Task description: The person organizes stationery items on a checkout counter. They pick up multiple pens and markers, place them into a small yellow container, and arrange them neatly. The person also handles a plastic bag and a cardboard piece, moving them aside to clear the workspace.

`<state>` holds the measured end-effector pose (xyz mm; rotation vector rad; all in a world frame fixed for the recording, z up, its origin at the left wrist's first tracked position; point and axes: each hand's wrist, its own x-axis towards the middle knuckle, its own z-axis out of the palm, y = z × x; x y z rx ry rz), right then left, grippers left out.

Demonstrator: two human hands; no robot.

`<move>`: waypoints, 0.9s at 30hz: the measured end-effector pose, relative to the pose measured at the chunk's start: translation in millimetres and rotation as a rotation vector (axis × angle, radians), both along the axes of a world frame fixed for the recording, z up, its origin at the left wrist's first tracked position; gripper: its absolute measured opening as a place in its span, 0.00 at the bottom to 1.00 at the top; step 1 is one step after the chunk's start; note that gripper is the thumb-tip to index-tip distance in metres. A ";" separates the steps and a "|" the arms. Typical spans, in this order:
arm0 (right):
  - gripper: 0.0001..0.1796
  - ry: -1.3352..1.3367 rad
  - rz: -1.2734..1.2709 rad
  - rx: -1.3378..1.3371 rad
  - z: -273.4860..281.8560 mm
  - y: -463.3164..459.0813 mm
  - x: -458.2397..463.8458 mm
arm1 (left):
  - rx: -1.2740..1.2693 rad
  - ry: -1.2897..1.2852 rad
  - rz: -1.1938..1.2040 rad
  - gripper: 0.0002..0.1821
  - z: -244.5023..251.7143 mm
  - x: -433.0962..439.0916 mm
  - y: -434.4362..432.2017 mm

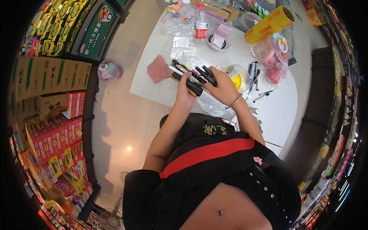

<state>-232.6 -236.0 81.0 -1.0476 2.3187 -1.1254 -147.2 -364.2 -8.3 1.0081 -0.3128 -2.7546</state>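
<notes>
My left hand point(186, 93) grips a bundle of pens and markers point(184, 68), mostly black and white, above the near side of a white table point(143, 77). Close against it, my right hand point(225, 86) holds several black markers point(205, 74), and their ends meet the bundle. Below my hands lies a crumpled clear plastic bag point(211, 105). Right of my right hand are a round clear container with a yellow ring point(237, 82) and several loose pens and markers point(253, 74). A capped white marker point(261, 98) lies nearer the right edge.
A pink cloth point(159, 69) lies left of my hands. Farther back stand a red-capped bottle point(200, 26), a bowl with paper slips point(219, 43) and a yellow film roll point(270, 24). A bagged pink cup point(267, 51) is at right. Left are a bin point(109, 70) and stacked cartons point(51, 76).
</notes>
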 end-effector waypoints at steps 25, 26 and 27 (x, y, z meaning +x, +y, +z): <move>0.09 0.076 -0.100 0.106 33.2 10.1 6.5 | -0.387 0.002 0.115 0.17 23.1 0.9 15.8; 0.12 -0.041 -0.189 0.206 44.5 8.0 6.4 | -0.442 -0.026 0.080 0.18 25.5 1.8 17.8; 0.13 0.033 -0.115 0.094 47.1 3.9 6.8 | -0.495 -0.053 0.035 0.18 30.5 2.4 20.2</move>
